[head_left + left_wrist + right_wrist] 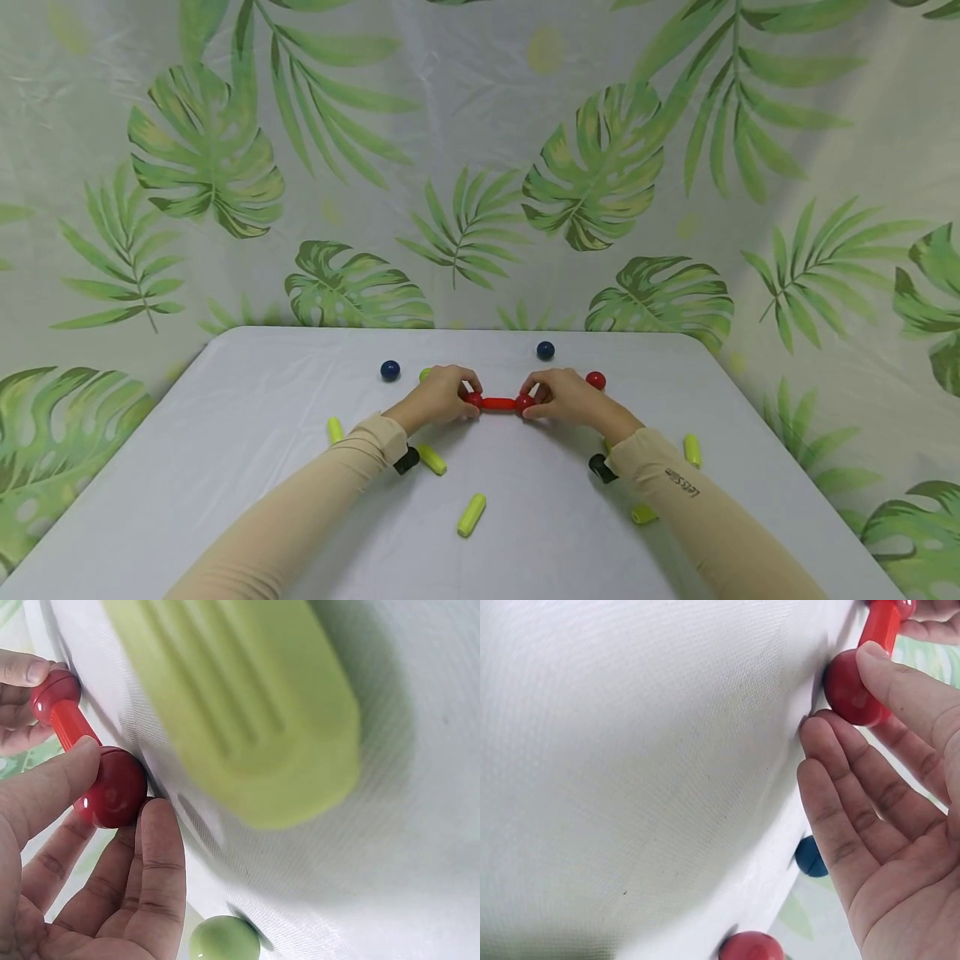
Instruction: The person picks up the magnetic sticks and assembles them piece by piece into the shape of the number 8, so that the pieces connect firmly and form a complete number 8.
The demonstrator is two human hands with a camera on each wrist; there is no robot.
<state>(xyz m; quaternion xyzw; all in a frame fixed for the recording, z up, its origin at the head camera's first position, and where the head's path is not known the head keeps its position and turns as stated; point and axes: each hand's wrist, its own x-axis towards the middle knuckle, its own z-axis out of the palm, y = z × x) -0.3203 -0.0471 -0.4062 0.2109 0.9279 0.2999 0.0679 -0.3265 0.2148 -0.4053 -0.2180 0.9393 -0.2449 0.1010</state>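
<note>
A red rod point(498, 404) with a red ball on each end lies crosswise between the two hands, close over the white table. My left hand point(444, 393) pinches the left red ball point(118, 787) between thumb and fingers. At the other end, the right red ball point(853, 688) is held between the thumb and fingers of my right hand point(564, 397). In the left wrist view a yellow-green grooved rod point(255, 712) looms large beside the left hand, and a green ball point(225, 939) sits below its fingers.
Two dark blue balls point(390, 371) and a loose red ball point(596, 380) lie toward the back of the white table point(555, 533). Several yellow-green rods point(472, 515) are scattered nearer the front and sides, some partly behind the forearms. A leaf-patterned cloth point(480, 125) hangs behind.
</note>
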